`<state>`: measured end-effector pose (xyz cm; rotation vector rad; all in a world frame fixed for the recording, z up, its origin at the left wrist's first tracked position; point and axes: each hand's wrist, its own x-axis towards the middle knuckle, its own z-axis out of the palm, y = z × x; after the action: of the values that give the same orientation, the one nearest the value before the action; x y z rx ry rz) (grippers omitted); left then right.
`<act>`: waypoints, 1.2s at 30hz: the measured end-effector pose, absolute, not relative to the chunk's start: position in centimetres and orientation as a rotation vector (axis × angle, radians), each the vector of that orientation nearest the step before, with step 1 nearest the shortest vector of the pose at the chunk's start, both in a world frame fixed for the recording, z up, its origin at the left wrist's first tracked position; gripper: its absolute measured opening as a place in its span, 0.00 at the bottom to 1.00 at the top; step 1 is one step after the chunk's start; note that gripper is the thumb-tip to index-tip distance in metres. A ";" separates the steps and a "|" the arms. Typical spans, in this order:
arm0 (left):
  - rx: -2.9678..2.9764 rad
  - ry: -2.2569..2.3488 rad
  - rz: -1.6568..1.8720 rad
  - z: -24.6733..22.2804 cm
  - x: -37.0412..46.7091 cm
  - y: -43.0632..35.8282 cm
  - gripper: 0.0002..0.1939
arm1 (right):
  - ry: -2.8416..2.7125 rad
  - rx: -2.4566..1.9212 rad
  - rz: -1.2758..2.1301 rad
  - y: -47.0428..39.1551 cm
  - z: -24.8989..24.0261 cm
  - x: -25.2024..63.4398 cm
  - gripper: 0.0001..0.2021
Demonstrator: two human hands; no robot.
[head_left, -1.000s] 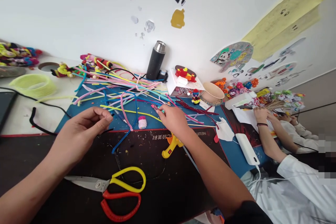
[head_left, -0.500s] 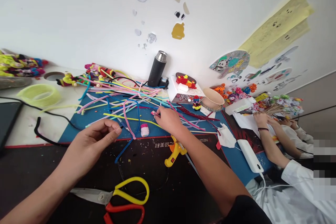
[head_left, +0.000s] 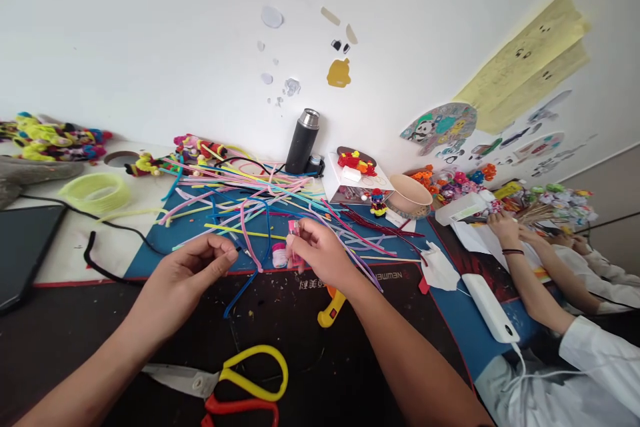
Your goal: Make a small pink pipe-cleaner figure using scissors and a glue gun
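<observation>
My left hand [head_left: 193, 273] pinches a tiny dark piece [head_left: 238, 249] between thumb and forefinger; its kind is too small to make out. My right hand [head_left: 323, 255] is closed around a small pink lighter [head_left: 294, 240], held upright, its lower part covered by fingers. Just left of the lighter stands a small pink-and-white wound roll [head_left: 279, 256]. Behind both hands spreads a heap of coloured pipe cleaners [head_left: 250, 181]. A yellow glue gun [head_left: 331, 310] lies partly under my right wrist. Scissors with yellow and red handles [head_left: 255, 373] lie open on the dark mat.
A black thermos [head_left: 301, 143] stands by the wall, beside a white box [head_left: 350, 180] and a beige bowl [head_left: 410, 197]. At left are a yellow-green coil [head_left: 95, 193] and pipe-cleaner dolls [head_left: 55, 137]. A white power strip [head_left: 490, 307] lies right, near another person's arms [head_left: 530, 280].
My right hand has drawn back from the pipe cleaners toward me, turning the lighter upright. My left hand keeps its pinch. The view has tilted up slightly.
</observation>
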<state>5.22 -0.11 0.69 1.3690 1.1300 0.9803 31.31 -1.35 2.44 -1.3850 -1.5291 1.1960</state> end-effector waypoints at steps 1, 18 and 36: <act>1.361 1.128 0.984 0.9 5.3 -0.1 0.25 | -1.461 -1.322 1.330 -1.5 2.5 30.8 0.15; 1.293 1.063 1.082 1.6 5.5 -0.5 0.20 | -1.218 -0.956 1.596 -2.1 1.9 25.4 0.28; 1.406 1.163 1.129 2.1 5.1 -0.3 0.23 | -1.487 -1.157 1.230 -2.6 0.2 23.4 0.32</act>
<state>5.06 -0.30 2.14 1.4059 1.1627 1.1286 23.44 -2.60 0.19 -1.1575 -1.4867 1.2302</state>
